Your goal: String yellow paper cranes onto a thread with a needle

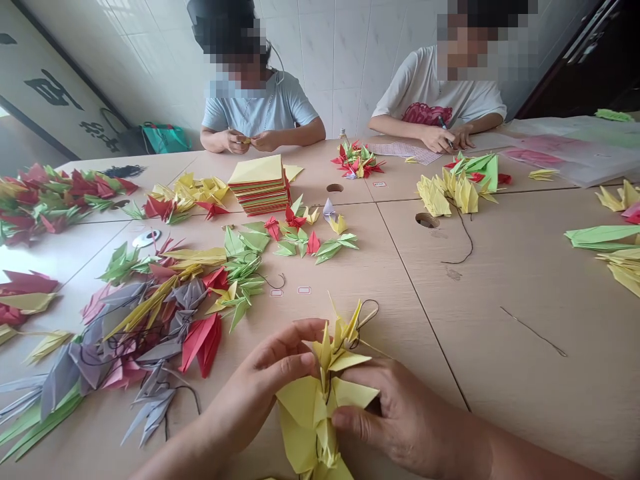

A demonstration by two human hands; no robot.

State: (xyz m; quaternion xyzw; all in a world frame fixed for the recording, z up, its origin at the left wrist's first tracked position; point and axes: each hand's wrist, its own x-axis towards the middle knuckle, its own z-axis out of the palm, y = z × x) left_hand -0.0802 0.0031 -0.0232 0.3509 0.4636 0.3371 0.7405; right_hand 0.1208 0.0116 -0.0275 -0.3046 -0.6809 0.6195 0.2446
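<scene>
Both hands are around a string of yellow folded paper pieces (305, 413) at the bottom centre. My left hand (270, 373) has its thumb and fingers closed on the upper left side of the string. My right hand (395, 407) grips it from the right, thumb against the lower folds and fingers behind. A dark thread runs down through the pieces and loops out near the top. Part of the right fingers is hidden by the yellow paper.
Coloured folded paper (187, 293) lies at left. A stack of square sheets (260, 187) stands at the centre back, and a needle-like wire (534, 331) lies at right. Yellow pieces (450, 193) sit near a table hole (427, 220). Two people work across the table.
</scene>
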